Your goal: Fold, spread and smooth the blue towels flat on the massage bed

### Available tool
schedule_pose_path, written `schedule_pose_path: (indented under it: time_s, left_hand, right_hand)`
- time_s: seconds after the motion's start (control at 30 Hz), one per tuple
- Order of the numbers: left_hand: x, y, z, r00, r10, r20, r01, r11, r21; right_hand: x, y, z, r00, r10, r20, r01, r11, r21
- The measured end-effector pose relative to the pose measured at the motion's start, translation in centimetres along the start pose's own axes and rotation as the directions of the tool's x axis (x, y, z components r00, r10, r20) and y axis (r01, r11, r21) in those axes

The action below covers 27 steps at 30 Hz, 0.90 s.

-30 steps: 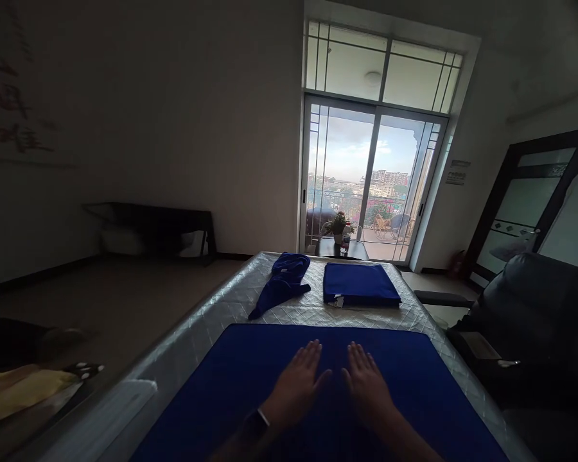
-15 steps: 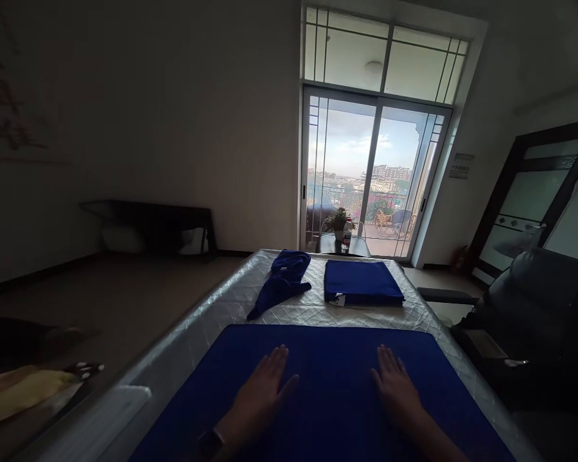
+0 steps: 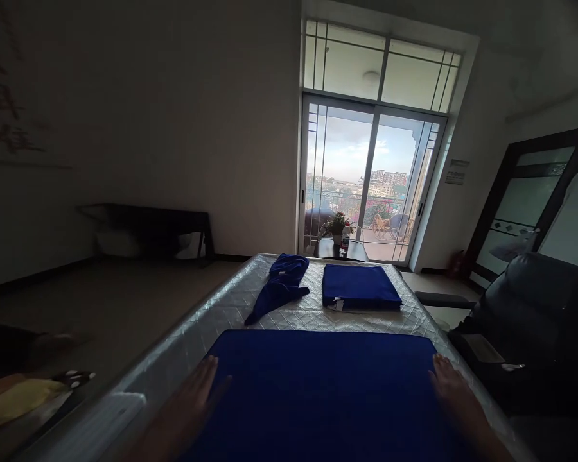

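A large blue cloth [image 3: 322,391] lies spread flat on the quilted mattress [image 3: 241,289]. At its left edge is my left hand [image 3: 192,394], fingers stretched out and somewhat blurred. My right hand [image 3: 455,391] is at the cloth's right edge, its fingers extended too. Neither hand grips anything; whether they press on the cloth or hover just over it I cannot tell. Beyond the cloth, a folded blue cloth stack [image 3: 361,287] with a white tag sits on the right, and a crumpled blue cloth [image 3: 282,285] lies on the left.
A dark armchair [image 3: 534,314] stands close on the right. At the far end are a small table [image 3: 325,249] with a potted plant [image 3: 337,224] and a bottle [image 3: 345,237], before glass sliding doors [image 3: 337,147]. A pale flat object [image 3: 115,410] lies near the left edge.
Both hands have moved apart, from the middle of the blue cloth out to its left and right edges. The view has shifted slightly; the other cloths stay put.
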State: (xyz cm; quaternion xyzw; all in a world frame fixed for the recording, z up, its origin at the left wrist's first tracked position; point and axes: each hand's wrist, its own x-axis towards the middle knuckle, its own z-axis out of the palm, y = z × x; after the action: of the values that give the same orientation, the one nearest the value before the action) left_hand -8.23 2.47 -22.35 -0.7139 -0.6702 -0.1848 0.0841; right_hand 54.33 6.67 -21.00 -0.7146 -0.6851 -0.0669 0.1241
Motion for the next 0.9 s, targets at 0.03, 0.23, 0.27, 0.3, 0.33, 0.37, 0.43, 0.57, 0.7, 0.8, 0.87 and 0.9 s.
schedule_pose_path:
  time_s: [0.03,0.23,0.27,0.3,0.33,0.37,0.43,0.57,0.7,0.8,0.87,0.9]
  left_hand:
    - [1.0,2.0,0.1,1.000,0.001,0.009,-0.001,1.000,-0.020]
    - [8.0,18.4,0.3,0.930,0.280,0.237,-0.206,0.933,-0.296]
    - [8.9,20.6,0.5,0.920,0.308,0.241,-0.225,0.921,-0.318]
    - [9.6,22.3,0.9,0.917,0.326,0.231,-0.240,0.912,-0.334]
    - [10.3,23.5,1.4,0.917,0.328,0.225,-0.241,0.908,-0.341]
    - [10.8,24.4,2.0,0.921,0.320,0.221,-0.234,0.910,-0.342]
    - [11.3,25.0,2.9,0.929,0.289,0.231,-0.204,0.921,-0.331]
    - [11.4,24.7,3.8,0.930,0.257,0.263,-0.173,0.936,-0.306]
    - [11.4,23.9,3.8,0.923,0.259,0.284,-0.178,0.943,-0.280]
    - [11.4,21.3,3.7,0.932,0.223,0.286,-0.159,0.960,-0.230]
    - [11.3,18.4,3.4,0.940,0.176,0.292,-0.122,0.974,-0.193]
    - [11.2,16.6,3.2,0.943,0.147,0.300,-0.097,0.980,-0.175]
  right_hand:
    - [0.3,-2.3,-0.7,0.996,-0.073,0.043,0.074,0.997,-0.002]
    - [2.6,-18.7,-1.8,0.935,-0.320,0.154,0.292,0.939,0.182]
    - [3.0,-20.6,-1.3,0.924,-0.350,0.153,0.313,0.924,0.221]
    - [3.5,-22.0,-0.8,0.914,-0.378,0.147,0.335,0.908,0.253]
    - [3.9,-23.0,-0.2,0.906,-0.399,0.139,0.352,0.894,0.277]
    - [4.2,-23.6,0.5,0.903,-0.409,0.130,0.360,0.887,0.290]
    - [4.8,-23.8,1.5,0.907,-0.404,0.115,0.357,0.886,0.294]
    - [5.1,-23.3,2.2,0.916,-0.384,0.115,0.337,0.894,0.297]
    - [5.2,-23.1,1.8,0.905,-0.393,0.165,0.333,0.893,0.302]
    - [5.6,-21.9,1.4,0.912,-0.359,0.201,0.298,0.913,0.280]
    - [6.0,-19.9,1.2,0.925,-0.312,0.216,0.258,0.935,0.243]
    - [6.2,-18.5,1.1,0.931,-0.291,0.222,0.244,0.945,0.217]
